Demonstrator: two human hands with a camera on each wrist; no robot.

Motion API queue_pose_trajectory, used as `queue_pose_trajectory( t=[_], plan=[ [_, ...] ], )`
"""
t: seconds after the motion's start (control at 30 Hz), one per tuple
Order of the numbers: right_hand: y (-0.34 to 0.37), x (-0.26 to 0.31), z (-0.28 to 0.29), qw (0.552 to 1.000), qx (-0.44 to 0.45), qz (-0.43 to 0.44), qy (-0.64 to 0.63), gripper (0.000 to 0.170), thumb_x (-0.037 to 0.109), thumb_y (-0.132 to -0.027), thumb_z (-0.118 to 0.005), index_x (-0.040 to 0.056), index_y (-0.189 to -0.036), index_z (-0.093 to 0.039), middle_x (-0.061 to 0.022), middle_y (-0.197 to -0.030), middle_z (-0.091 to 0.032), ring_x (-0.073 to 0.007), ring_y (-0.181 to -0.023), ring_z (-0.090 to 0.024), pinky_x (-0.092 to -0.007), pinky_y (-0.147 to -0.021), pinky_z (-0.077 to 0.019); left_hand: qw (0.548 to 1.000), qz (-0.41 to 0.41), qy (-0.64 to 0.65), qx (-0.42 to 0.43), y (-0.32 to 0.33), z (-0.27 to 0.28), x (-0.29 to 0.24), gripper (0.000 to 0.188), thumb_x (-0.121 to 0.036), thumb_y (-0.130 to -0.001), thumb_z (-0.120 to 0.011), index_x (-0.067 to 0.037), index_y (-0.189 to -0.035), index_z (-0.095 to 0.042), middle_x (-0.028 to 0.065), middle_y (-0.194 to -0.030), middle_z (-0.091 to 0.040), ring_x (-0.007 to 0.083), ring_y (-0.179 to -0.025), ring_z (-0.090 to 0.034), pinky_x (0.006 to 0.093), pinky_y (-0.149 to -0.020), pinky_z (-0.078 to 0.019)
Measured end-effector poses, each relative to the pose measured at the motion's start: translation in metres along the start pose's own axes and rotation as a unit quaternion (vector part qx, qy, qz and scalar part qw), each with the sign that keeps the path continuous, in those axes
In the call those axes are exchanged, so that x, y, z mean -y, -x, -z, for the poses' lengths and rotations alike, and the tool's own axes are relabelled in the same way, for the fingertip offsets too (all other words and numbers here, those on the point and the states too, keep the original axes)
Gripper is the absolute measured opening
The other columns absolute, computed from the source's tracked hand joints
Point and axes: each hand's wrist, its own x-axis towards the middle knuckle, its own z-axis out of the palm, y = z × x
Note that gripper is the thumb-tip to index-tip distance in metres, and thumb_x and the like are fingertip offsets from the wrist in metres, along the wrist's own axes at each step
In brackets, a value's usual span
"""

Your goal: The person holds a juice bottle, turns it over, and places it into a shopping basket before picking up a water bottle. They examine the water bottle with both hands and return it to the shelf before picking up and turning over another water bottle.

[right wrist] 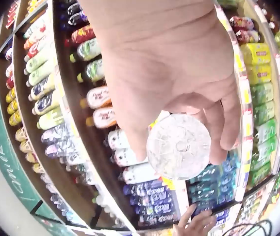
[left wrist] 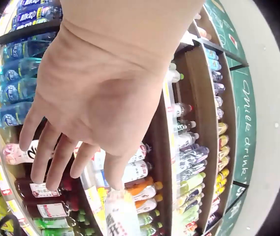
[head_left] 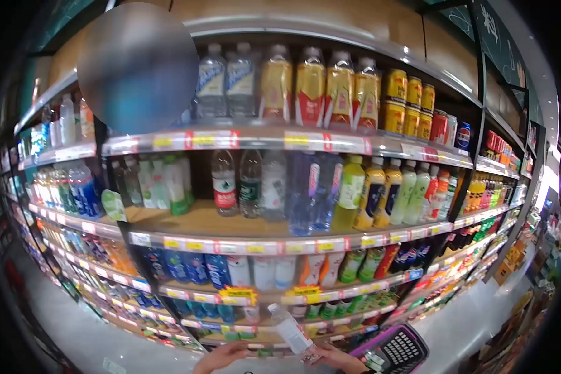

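Observation:
My right hand (head_left: pixel 335 358) grips a clear plastic bottle (head_left: pixel 291 331) with a white and red label near its base. The bottle leans, its cap end up and to the left, in front of the lower shelves. In the right wrist view the round clear bottom of the bottle (right wrist: pixel 179 146) faces the camera, between the thumb and curled fingers. My left hand (head_left: pixel 224 356) is to the left of the bottle and holds nothing. Its fingers (left wrist: pixel 61 160) are extended in the left wrist view, and its thumb overlaps the bottle's upper end (left wrist: pixel 121 214) there.
Shelves of drinks fill the view ahead, with a price-tag rail (head_left: pixel 280 244) along each edge. On the middle shelf, a bare stretch (head_left: pixel 181 222) lies in front of green-labelled bottles. A purple-rimmed black shopping basket (head_left: pixel 410 349) is at lower right, beside my right hand.

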Motion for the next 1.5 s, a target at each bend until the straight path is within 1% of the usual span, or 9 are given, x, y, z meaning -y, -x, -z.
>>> queue_pose_trajectory(
  t=[0.17, 0.43, 0.57, 0.73, 0.9, 1.17, 1.27, 1.3, 1.5],
  plan=[
    [-0.026, -0.002, -0.062, 0.989, 0.125, 0.078, -0.004, 0.064, 0.026, -0.104, -0.059, 0.0017, -0.156, -0.032, -0.0125, -0.144, -0.055, -0.0267, -0.133, -0.053, -0.0432, -0.106, -0.0473, 0.982, -0.145, 0.12, 0.017, -0.003, -0.036, -0.009, 0.067, -0.025, -0.101, -0.065, -0.003, -0.155, -0.033, 0.0116, -0.144, -0.055, 0.0213, -0.134, -0.05, 0.0381, -0.111, -0.0398],
    [0.005, 0.021, -0.118, 0.966, 0.06, 0.172, 0.184, 0.063, 0.02, -0.103, -0.061, -0.0007, -0.156, -0.034, -0.0107, -0.153, -0.046, -0.0196, -0.137, -0.045, -0.0381, -0.113, -0.0379, 0.95, -0.174, 0.253, -0.052, 0.002, -0.066, -0.033, 0.069, -0.008, -0.09, -0.072, -0.004, -0.15, -0.039, 0.0115, -0.142, -0.057, 0.0232, -0.131, -0.055, 0.0411, -0.11, -0.0447],
    [0.016, 0.027, -0.116, 0.975, 0.105, 0.12, 0.152, 0.043, 0.012, -0.101, -0.063, -0.0003, -0.141, -0.053, -0.0035, -0.129, -0.06, -0.0081, -0.108, -0.056, -0.0275, -0.092, -0.049, 0.937, -0.107, 0.33, -0.051, 0.005, -0.068, -0.033, 0.069, -0.011, -0.089, -0.073, -0.003, -0.149, -0.04, 0.0128, -0.131, -0.064, 0.0229, -0.12, -0.063, 0.039, -0.103, -0.05],
    [0.044, 0.034, -0.104, 0.983, 0.065, 0.125, 0.118, 0.039, 0.013, -0.099, -0.067, 0.0013, -0.135, -0.058, -0.0066, -0.128, -0.064, -0.0111, -0.101, -0.061, -0.03, -0.091, -0.0504, 0.885, -0.07, 0.46, 0.006, -0.007, -0.07, -0.051, 0.064, -0.019, -0.089, -0.071, 0.001, -0.143, -0.044, 0.013, -0.12, -0.068, 0.0231, -0.108, -0.068, 0.0384, -0.096, -0.0539],
    [0.071, 0.023, -0.09, 0.987, -0.037, 0.13, 0.087, 0.047, 0.016, -0.097, -0.069, 0.0016, -0.139, -0.053, -0.0086, -0.131, -0.063, -0.0164, -0.109, -0.061, -0.0333, -0.094, -0.0512, 0.899, -0.011, 0.437, 0.015, -0.023, -0.099, -0.048, 0.063, -0.029, -0.09, -0.069, 0.004, -0.138, -0.045, 0.0217, -0.113, -0.067, 0.0307, -0.09, -0.072, 0.0428, -0.081, -0.0602],
    [0.134, -0.014, -0.062, 0.952, -0.107, 0.242, -0.155, 0.093, 0.041, -0.088, -0.078, 0.004, -0.157, -0.028, -0.016, -0.141, -0.054, -0.0261, -0.123, -0.058, -0.0429, -0.107, -0.0456, 0.979, -0.051, 0.166, 0.104, -0.002, -0.183, -0.107, 0.061, -0.012, -0.088, -0.073, 0.001, -0.142, -0.047, 0.0142, -0.124, -0.067, 0.0241, -0.11, -0.067, 0.0373, -0.093, -0.0539],
    [0.178, -0.03, -0.042, 0.918, -0.061, 0.253, -0.3, 0.092, 0.045, -0.086, -0.079, 0.0038, -0.154, -0.034, -0.0158, -0.135, -0.059, -0.0271, -0.121, -0.061, -0.0431, -0.104, -0.0489, 0.98, -0.112, 0.05, 0.159, 0.018, -0.21, -0.135, 0.043, -0.006, -0.089, -0.07, 0.002, -0.129, -0.06, 0.014, -0.113, -0.072, 0.0235, -0.105, -0.07, 0.0369, -0.094, -0.0529],
    [0.189, -0.057, -0.025, 0.919, -0.066, 0.255, -0.293, 0.079, 0.044, -0.087, -0.077, 0.0039, -0.147, -0.045, -0.017, -0.124, -0.064, -0.0303, -0.112, -0.065, -0.0447, -0.098, -0.052, 0.962, -0.093, 0.198, 0.165, 0.031, -0.223, -0.139, 0.028, -0.004, -0.089, -0.068, 0.002, -0.117, -0.067, 0.0139, -0.103, -0.075, 0.0228, -0.099, -0.072, 0.0362, -0.094, -0.0533],
    [0.279, -0.14, 0.0, 0.862, -0.018, 0.208, -0.462, 0.065, 0.045, -0.088, -0.073, 0.0018, -0.132, -0.053, -0.0166, -0.101, -0.068, -0.0284, -0.085, -0.071, -0.0436, -0.077, -0.0595, 0.983, -0.093, 0.041, 0.155, 0.062, -0.292, -0.158, 0.031, -0.002, -0.088, -0.065, 0.001, -0.119, -0.067, 0.0127, -0.101, -0.075, 0.0215, -0.096, -0.073, 0.0334, -0.089, -0.0538]
  ],
)
